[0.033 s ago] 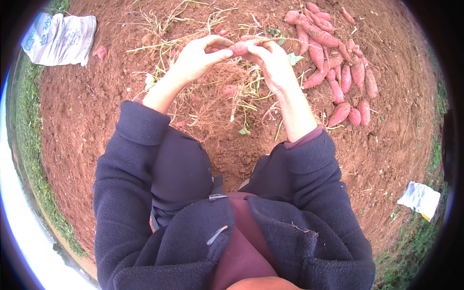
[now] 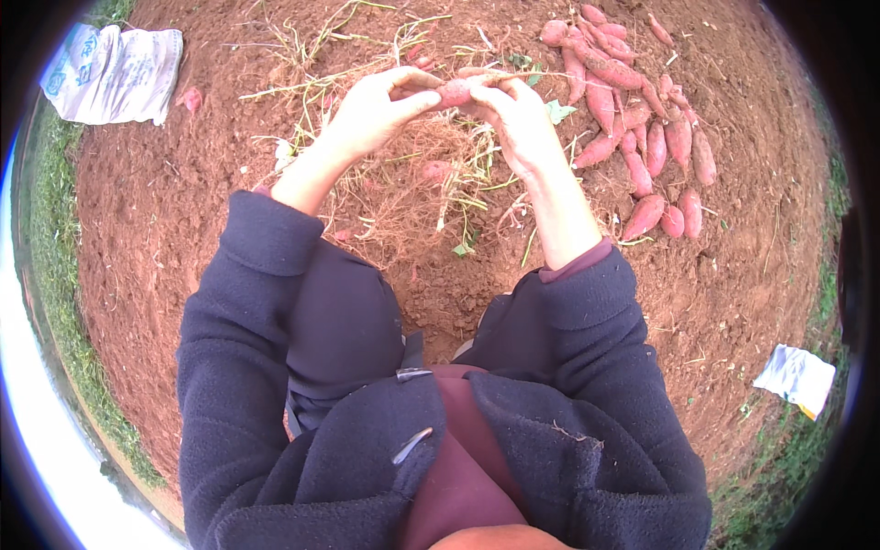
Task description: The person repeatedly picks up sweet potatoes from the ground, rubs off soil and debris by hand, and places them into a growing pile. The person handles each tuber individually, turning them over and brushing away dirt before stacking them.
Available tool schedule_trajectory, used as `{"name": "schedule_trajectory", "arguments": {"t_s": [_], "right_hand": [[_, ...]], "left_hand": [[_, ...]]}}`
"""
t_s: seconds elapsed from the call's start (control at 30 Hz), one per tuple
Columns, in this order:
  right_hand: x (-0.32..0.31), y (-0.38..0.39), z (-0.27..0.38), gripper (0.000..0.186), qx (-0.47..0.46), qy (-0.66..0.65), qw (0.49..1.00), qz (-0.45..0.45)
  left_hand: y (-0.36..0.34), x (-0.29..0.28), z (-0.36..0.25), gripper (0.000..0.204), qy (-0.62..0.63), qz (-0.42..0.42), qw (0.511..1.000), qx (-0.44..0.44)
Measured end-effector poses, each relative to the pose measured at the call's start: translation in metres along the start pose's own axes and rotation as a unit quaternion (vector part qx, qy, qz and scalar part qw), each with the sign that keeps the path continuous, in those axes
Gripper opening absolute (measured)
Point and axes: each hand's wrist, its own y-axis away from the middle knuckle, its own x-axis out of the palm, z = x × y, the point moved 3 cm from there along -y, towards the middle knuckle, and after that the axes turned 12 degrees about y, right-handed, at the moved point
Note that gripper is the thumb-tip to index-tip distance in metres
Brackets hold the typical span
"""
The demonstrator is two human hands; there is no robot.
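A reddish-pink sweet potato (image 2: 452,93) is held between my two hands, above a patch of roots and cut stems. My left hand (image 2: 380,105) closes round its left end, thumb along the near side. On the other end, my right hand (image 2: 513,115) grips with thumb and fingers bent together, partly hiding it. Below the hands lies a tangle of thin brown roots (image 2: 403,197), with another sweet potato (image 2: 436,171) showing among them. To the right, a heap of several sweet potatoes (image 2: 610,69) rests on the soil.
Reddish-brown soil (image 2: 733,284) spreads all around. A white printed sack (image 2: 124,78) lies at the far left, and a smaller white bag (image 2: 796,378) at the right edge. Dry stems (image 2: 312,82) are strewn beyond my hands. Grass (image 2: 60,229) borders the left side.
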Motion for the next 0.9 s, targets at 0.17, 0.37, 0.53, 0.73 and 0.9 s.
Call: {"name": "schedule_trajectory", "arguments": {"t_s": [0.17, 0.37, 0.53, 0.73, 0.9], "right_hand": [[0.000, 0.001, 0.000, 0.028, -0.002, -0.026, 1.000, -0.006], [-0.002, 0.001, 0.000, 0.027, 0.008, -0.031, 0.999, -0.043], [-0.003, -0.003, 0.000, 0.021, -0.005, -0.034, 0.996, -0.087], [0.002, -0.001, 0.002, 0.025, -0.055, 0.079, 0.994, -0.052], [0.022, 0.001, 0.009, 0.025, -0.194, 0.265, 0.944, 0.008]], "left_hand": [[-0.005, -0.014, 0.007, 0.038, -0.037, -0.072, 0.996, -0.030], [-0.002, -0.008, 0.007, 0.042, -0.095, -0.024, 0.995, 0.006], [0.001, -0.006, 0.006, 0.043, -0.188, 0.052, 0.980, -0.047], [-0.001, -0.009, 0.021, 0.040, -0.258, 0.051, 0.965, -0.017], [-0.003, -0.008, 0.032, 0.033, -0.311, 0.015, 0.948, 0.061]]}}
